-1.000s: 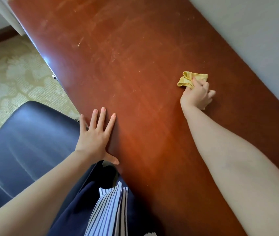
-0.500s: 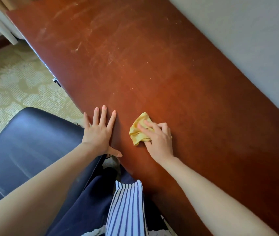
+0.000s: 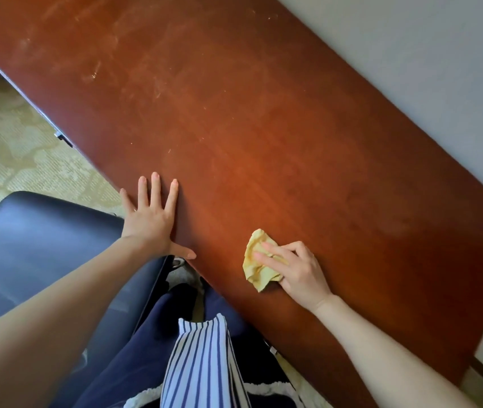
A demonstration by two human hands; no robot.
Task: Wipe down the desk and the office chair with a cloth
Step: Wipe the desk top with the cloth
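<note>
**A:** What took up most of the view?

**B:** The reddish-brown wooden surface (image 3: 234, 113). It ran as a broad band from 10 o'clock down to 4 o'clock, with pale smears and a few light specks toward its 11 o'clock end. Along its far edge, from 1 to 3 o'clock, stood a plain grey wall (image 3: 411, 69).

**A:** And the office chair?

**B:** The office chair (image 3: 43, 245), in dark, shiny leather, sat at 8 o'clock, close against the near edge. Pale patterned carpet (image 3: 13, 160) showed beyond it at 9 o'clock. At 6 o'clock I could see the person's dark blue clothing (image 3: 146, 348) and a blue-and-white striped top (image 3: 202, 363).

**A:** How were the hands placed?

**B:** They were well apart. The left hand (image 3: 149, 222) lay flat at the near edge, at about 8 o'clock. Its fingers were straight and spread, pointing to 12, its thumb stuck out toward 3, and it held nothing. The right hand (image 3: 299, 272), at 5 o'clock, was clamped on the cloth. Two fingers lay across the top and the others were curled behind them. The thumb was out of sight.

**A:** Where exactly was the cloth?

**B:** The cloth (image 3: 256, 269) was small, yellow and crumpled. It was pressed onto the wood near the front edge, at 6 o'clock, and bunched out from under the right fingers toward 9 o'clock.
</note>
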